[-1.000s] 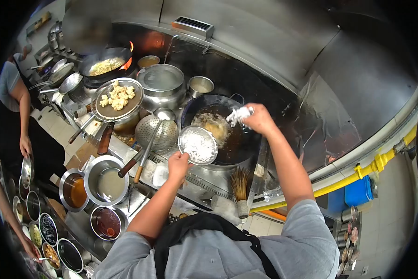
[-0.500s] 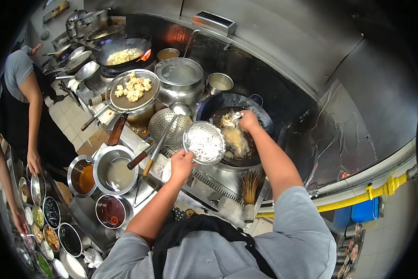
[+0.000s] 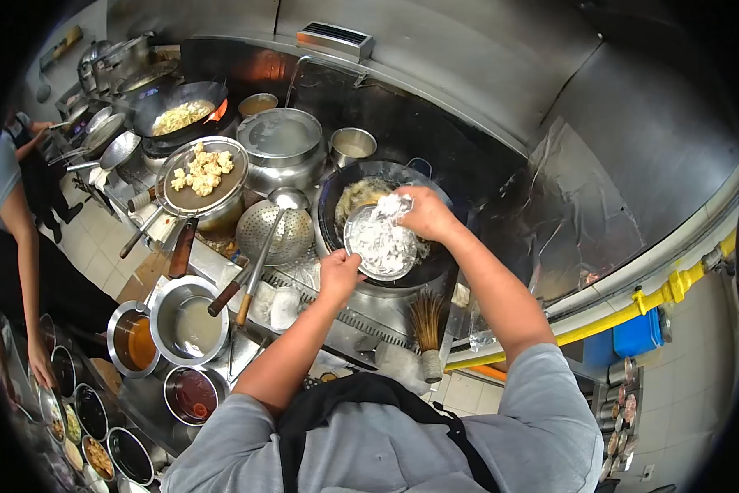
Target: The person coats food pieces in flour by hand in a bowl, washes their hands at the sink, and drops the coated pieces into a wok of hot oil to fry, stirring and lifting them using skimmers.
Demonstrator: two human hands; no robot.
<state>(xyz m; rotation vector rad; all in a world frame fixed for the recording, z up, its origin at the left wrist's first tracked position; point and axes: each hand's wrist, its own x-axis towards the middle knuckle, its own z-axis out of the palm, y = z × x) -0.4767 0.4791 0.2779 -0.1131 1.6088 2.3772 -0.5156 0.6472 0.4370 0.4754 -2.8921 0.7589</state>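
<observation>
My left hand [image 3: 339, 275] grips the near-left rim of a metal bowl [image 3: 350, 245] filled with white, flour-coated pieces [image 3: 382, 249]. The bowl is held tilted over the near part of a wok [image 3: 327, 193] of dark, bubbling oil, hiding much of it. Pale food [image 3: 361, 195] is frying behind the bowl. My right hand [image 3: 425, 215] is closed at the bowl's far right edge, its fingertips pinching a flour-coated piece [image 3: 392, 205] just above the others. What the piece is under the flour, I cannot tell.
A perforated strainer [image 3: 275, 234] and a ladle [image 3: 287, 199] lie left of the wok. Fried pieces rest on a mesh skimmer [image 3: 190, 197]. A bamboo brush [image 3: 427, 329] stands in front. Another wok [image 3: 152, 115] sits over flame. A co-worker's hand [image 3: 41, 366] reaches among ingredient containers.
My right hand has moved from over the oil back to the bowl and picked up a floured piece. My left hand has brought the bowl over the wok's near side.
</observation>
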